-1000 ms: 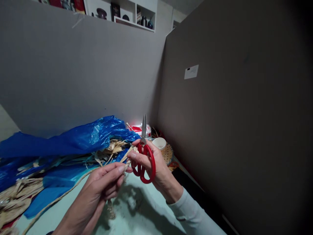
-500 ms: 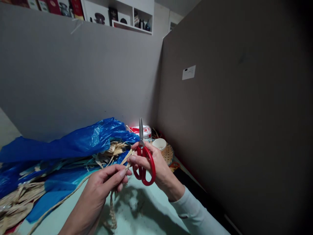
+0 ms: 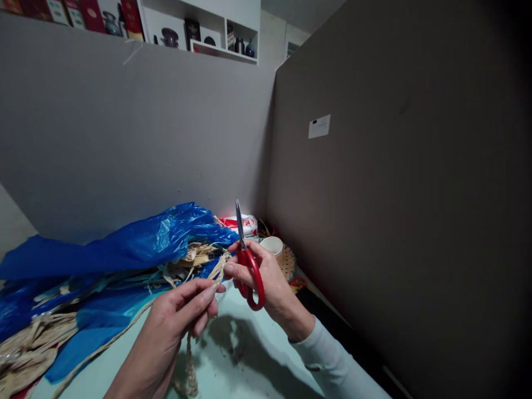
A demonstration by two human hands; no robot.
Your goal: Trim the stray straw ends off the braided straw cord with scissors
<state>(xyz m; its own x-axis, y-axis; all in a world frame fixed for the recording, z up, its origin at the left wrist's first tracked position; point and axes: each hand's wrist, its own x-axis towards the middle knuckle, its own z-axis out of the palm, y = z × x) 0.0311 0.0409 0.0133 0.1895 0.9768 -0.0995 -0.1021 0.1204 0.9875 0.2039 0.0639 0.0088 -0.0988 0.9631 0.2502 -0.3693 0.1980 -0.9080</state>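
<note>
Far to the left of the fingers lies a heap of flat straw strips (image 3: 29, 346), partly wrapped in a blue plastic sheet (image 3: 124, 244) that spreads across the tabletop (image 3: 249, 371) up to the hands. The left hand (image 3: 174, 321) has its fingers (image 3: 203, 296) pressed together in a pinch on the top end of a braided straw cord (image 3: 190, 368). The plaited length hangs down below those fingers and curls onto the tabletop, so a fair stretch of braid looks already made. Above the pinch, loose unbraided strands (image 3: 218, 267) fan up between the two hands, which I take as the part left to deal with.

Just to the right, the right hand (image 3: 266, 277) holds red-handled scissors (image 3: 249, 271), fingers through the loops and curled round the handles, thumb and forefinger tips also touching the strands. The blades point straight up and look closed, clear of the straw, so no cut seems to be underway.

Beyond the right hand's fingers sit a small white cup (image 3: 272, 245) on a woven mat (image 3: 287, 261), and a red-and-white packet (image 3: 243, 223) by the partition wall.
</note>
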